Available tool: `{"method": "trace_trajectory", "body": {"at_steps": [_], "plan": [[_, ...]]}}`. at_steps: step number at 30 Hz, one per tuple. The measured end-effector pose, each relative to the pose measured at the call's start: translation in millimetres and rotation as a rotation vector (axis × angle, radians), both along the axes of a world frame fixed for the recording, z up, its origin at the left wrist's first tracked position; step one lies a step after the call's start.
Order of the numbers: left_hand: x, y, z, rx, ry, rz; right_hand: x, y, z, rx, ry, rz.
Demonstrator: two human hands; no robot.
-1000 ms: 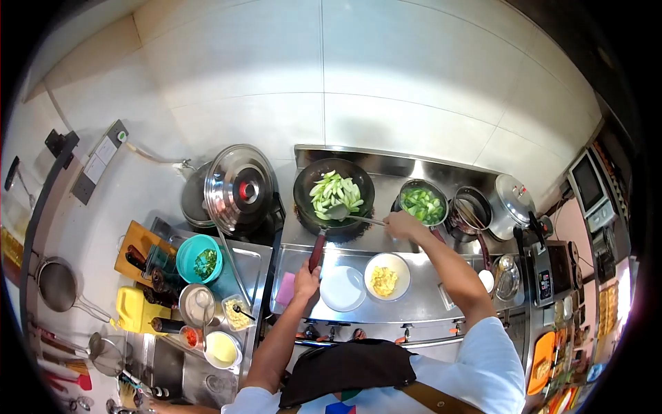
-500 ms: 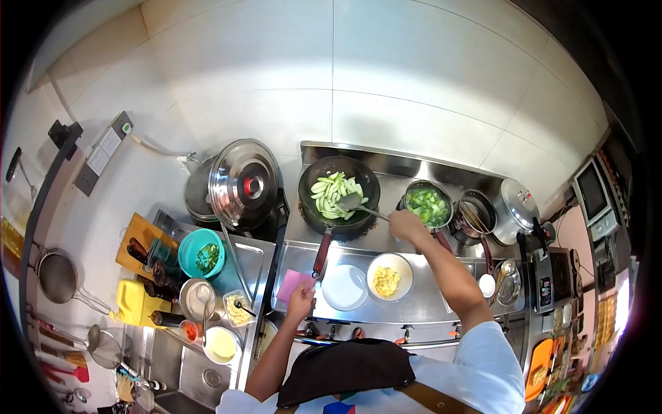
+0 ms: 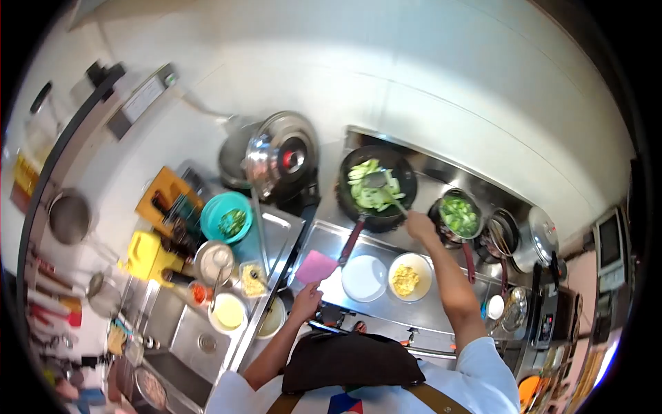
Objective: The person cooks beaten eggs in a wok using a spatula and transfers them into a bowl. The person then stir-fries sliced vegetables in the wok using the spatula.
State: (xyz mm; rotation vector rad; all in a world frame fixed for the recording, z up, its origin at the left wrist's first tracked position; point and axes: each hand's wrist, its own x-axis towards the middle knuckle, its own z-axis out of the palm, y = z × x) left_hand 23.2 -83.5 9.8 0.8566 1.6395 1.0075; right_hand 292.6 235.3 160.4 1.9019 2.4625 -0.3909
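In my right hand (image 3: 418,226) is the handle of a metal spatula (image 3: 376,180), whose blade rests among pale green vegetable slices (image 3: 372,196) in a dark wok (image 3: 409,181). The wok's red-brown handle (image 3: 352,241) points toward me with no hand on it. My left hand (image 3: 307,299) has its fingers closed at the near edge of a pink cloth (image 3: 316,267) on the steel counter. A white plate (image 3: 364,279) and a white bowl (image 3: 420,297) holding yellow egg (image 3: 405,280) lie below the wok.
Right of the wok stand a pot of green vegetables (image 3: 459,215), a dark saucepan (image 3: 499,234) and a pressure cooker (image 3: 538,238). Leftward are a large lidded pot (image 3: 281,157), a turquoise bowl (image 3: 225,217), a yellow container (image 3: 148,257) and a sink (image 3: 200,341).
My left hand has left the wok handle and moved down to the pink cloth. The spatula has shifted within the vegetables. The whole view has swung, so the scene appears tilted and farther right.
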Motion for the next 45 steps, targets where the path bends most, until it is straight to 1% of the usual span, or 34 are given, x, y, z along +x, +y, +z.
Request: {"method": "trace_trajectory", "body": {"at_steps": [2,3,4,6,7,8,9,10,12,14,15,16,18,19,21,22,23,25,28,29,30,31,33,35,36,38,39,41,42,43,45], "plan": [[-10.2,-9.1,9.2,-0.023,0.026,0.042,8.2,7.7,-14.8,0.011,-0.006,0.05],[-15.6,-11.1,19.0,-0.052,0.055,0.09,10.5,4.1,-10.8,0.023,-0.023,0.072],[-22.6,-13.8,26.4,-0.071,0.156,0.135,13.3,-3.5,1.4,0.039,-0.042,0.086],[-40.4,-21.0,15.6,-0.014,0.478,0.196,9.9,-25.7,30.8,-0.001,-0.093,0.107],[-50.1,-20.9,3.7,-0.002,0.486,0.26,10.8,-31.5,37.2,-0.019,-0.12,0.104],[-58.7,-20.0,-7.8,0.011,0.492,0.319,14.4,-30.1,30.6,-0.005,-0.125,0.121],[-67.6,-17.1,-13.4,0.047,0.446,0.325,19.3,-27.4,20.3,0.008,-0.13,0.133],[-74.2,-9.9,-5.9,0.076,0.431,0.333,22.3,-29.2,18.9,0.022,-0.133,0.141],[-88.1,8.3,2.6,0.122,0.5,0.34,20.1,-26.9,24.1,-0.005,-0.121,0.065],[-107.7,28.6,-15.3,0.136,0.689,0.322,12.7,-32.0,37.8,-0.016,-0.137,0.018],[-111.5,39.5,0.9,0.023,0.739,0.304,9.3,-40.1,51.2,-0.024,-0.168,0.05],[-122.1,48.8,-8.8,0.006,0.764,0.311,8.3,-45.9,60.1,-0.034,-0.207,0.081],[-140.1,65.8,-28.3,0.045,0.912,0.348,8.1,-53.9,69.3,-0.06,-0.281,0.147],[-149.7,72.6,-30.8,-0.041,0.94,0.292,12.6,-51.4,65.2,-0.059,-0.25,0.155],[-164.0,86.2,-33.9,-0.212,0.995,0.172,22.2,-30.9,40.3,-0.054,-0.24,0.148],[-164.6,89.0,-29.6,-0.271,1.005,0.127,21.9,-27.0,44.8,-0.05,-0.237,0.145],[-165.5,92.0,-25.0,-0.328,1.016,0.085,19.1,-25.3,47.9,-0.028,-0.226,0.086],[-168.5,99.7,-25.9,-0.43,1.036,0.027,16.5,-21.6,51.2,-0.058,-0.195,0.048],[-171.3,100.9,-31.3,-0.429,1.083,0.038,8.9,-29.8,57.4,-0.05,-0.164,0.038],[-171.6,102.0,-34.0,-0.411,1.069,0.028,5.8,-34.7,58.2,-0.049,-0.131,0.028],[-167.3,102.8,-24.8,-0.393,1.056,0.017,4.3,-38.4,58.0,-0.05,-0.098,0.016],[-163.4,103.9,-20.2,-0.375,1.043,0.002,3.7,-34.2,43.1,-0.055,-0.102,0.027],[-157.7,107.9,-23.4,-0.244,0.878,0.146,-0.6,-23.1,1.5,-0.067,-0.104,0.041],[-150.0,112.6,-19.0,-0.116,0.753,0.277,-0.2,-23.7,-14.9,-0.031,-0.045,0.051],[-141.0,108.9,-6.7,-0.059,0.712,0.334,-1.7,-26.9,-19.7,-0.014,-0.014,0.058],[-139.2,106.8,3.8,0.043,0.659,0.42,-1.8,-40.5,-2.8,-0.049,-0.003,0.062],[-139.9,106.0,3.0,0.087,0.645,0.448,-0.6,-50.0,14.3,-0.074,-0.001,0.072],[-142.7,104.3,-13.4,0.172,0.621,0.518,3.9,-63.2,34.2,-0.104,-0.011,0.065],[-147.1,107.0,-34.3,0.217,0.612,0.561,9.3,-66.7,40.7,-0.105,-0.021,0.049],[-148.5,109.1,-39.5,0.262,0.602,0.603,15.1,-68.8,43.1,-0.107,-0.031,0.032],[-151.2,111.4,-45.1,0.157,0.538,0.603,22.9,-73.0,42.7,-0.097,-0.064,-0.011]]}}
